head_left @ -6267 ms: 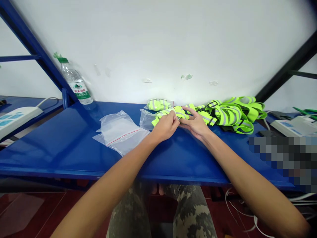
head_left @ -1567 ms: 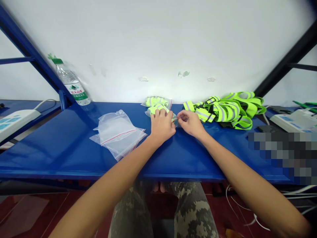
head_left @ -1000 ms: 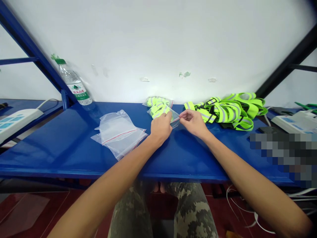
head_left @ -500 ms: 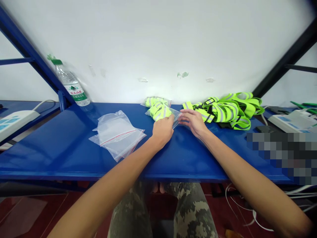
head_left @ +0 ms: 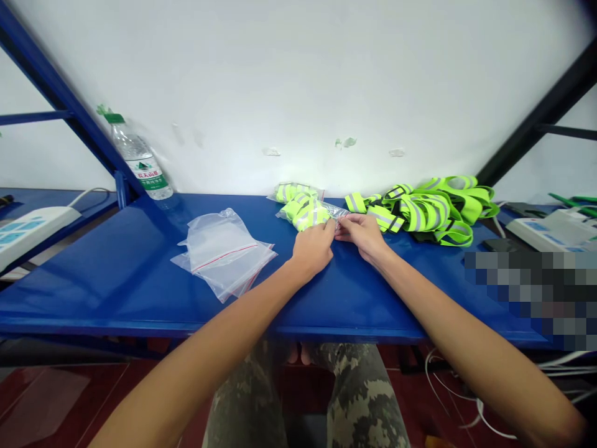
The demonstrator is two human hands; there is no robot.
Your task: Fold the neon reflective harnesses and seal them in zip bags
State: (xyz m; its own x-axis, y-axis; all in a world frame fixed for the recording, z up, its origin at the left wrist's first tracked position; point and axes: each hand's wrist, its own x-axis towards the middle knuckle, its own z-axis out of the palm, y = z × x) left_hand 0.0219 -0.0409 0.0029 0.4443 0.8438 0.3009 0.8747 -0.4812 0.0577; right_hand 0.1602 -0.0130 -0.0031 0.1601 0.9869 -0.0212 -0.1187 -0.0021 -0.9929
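Both hands are closed on a clear zip bag whose contents are a folded neon-yellow reflective strap. My left hand grips the bag's near edge just below the strap. My right hand pinches the bag's right end, its fingertips almost touching the left hand. The fingers partly hide this end of the bag. Directly behind lies another bagged reflective strap by the wall. To the right of my right hand, a heap of loose neon-yellow reflective straps with black buckles rests on the table.
Flat clear zip bags with red seal lines lie left of my hands on the blue table. A water bottle leans at the back left corner. White power strips and a pixelated patch are at the right.
My right hand has moved slightly left and closed its fingers on the bag's end. My left hand has shifted a little right, and the hands are now closer together.
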